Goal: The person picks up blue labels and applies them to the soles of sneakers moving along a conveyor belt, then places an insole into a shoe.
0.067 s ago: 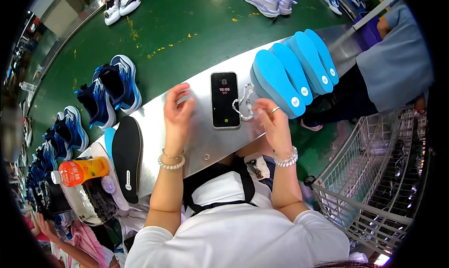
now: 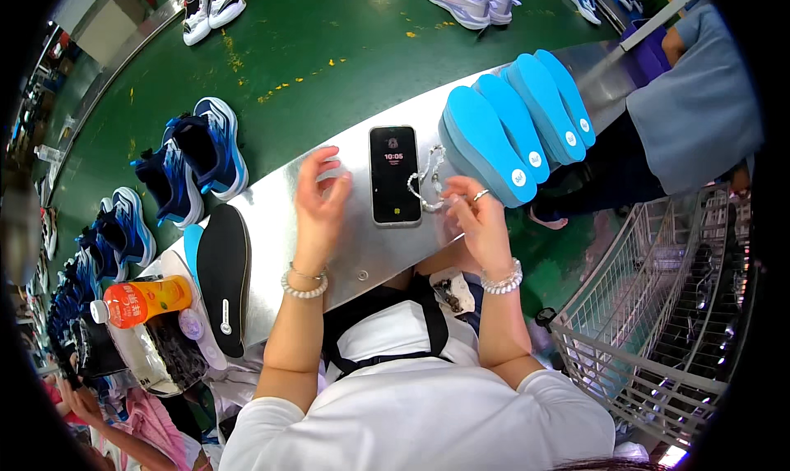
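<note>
A dark-screened smartphone in a clear case lies upright on the metal table. Its white beaded strap loops beside its right edge. My left hand hovers left of the phone, fingers loosely curled and apart, holding nothing. On the strap's other side is my right hand, its fingers bent and apart with nothing seen in them. Just beyond it stand stacks of blue insoles with round white labels. Nearer my left forearm lies a black insole, partly covering a blue one.
An orange drink bottle lies at the table's left end. Blue running shoes line the green surface beyond, with white shoes farther off. A person in a grey-blue top stands at right, above a wire cart.
My left hand has shifted slightly right, toward the phone. My right hand has moved a little left and down. The phone and insoles stay put.
</note>
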Available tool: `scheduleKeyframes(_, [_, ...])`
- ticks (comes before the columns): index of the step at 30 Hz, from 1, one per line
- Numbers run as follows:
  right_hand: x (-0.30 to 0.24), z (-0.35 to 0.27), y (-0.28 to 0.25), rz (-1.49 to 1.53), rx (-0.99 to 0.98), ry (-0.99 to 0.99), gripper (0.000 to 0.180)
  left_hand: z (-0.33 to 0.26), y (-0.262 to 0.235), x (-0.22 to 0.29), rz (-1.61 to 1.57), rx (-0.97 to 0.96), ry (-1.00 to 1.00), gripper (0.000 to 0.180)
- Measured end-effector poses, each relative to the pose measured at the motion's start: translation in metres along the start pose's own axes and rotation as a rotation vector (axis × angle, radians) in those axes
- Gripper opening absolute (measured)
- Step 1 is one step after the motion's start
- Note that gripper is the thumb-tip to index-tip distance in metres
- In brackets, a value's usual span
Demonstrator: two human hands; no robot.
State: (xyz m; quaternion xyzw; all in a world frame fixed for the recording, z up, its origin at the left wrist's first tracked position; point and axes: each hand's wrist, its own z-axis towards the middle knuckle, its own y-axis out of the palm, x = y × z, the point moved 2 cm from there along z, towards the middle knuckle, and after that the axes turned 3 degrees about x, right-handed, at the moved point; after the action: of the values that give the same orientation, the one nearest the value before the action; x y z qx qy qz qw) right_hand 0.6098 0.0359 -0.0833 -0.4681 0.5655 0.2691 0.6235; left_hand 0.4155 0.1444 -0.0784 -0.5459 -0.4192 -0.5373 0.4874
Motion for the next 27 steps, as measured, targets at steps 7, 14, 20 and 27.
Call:
scheduleKeyframes(7, [0.021,-0.021,-0.004,0.036,-0.013,0.051,0.018,-0.012,0.061,0.014,0.855,-0.212,0.273,0.078])
scheduleKeyframes(14, [0.036,-0.035,-0.018,0.249,-0.087,0.144,0.018,-0.004,0.051,0.002,0.935,-0.251,0.218,0.075])
scheduleKeyframes(20, [0.047,-0.033,-0.024,0.197,-0.192,0.159,0.017,-0.044,-0.033,0.006,1.080,-0.115,0.135,0.066])
scheduleKeyframes(27, [0.024,-0.016,-0.012,0.142,-0.281,0.028,0.018,-0.071,-0.070,0.003,1.278,0.212,0.092,0.071])
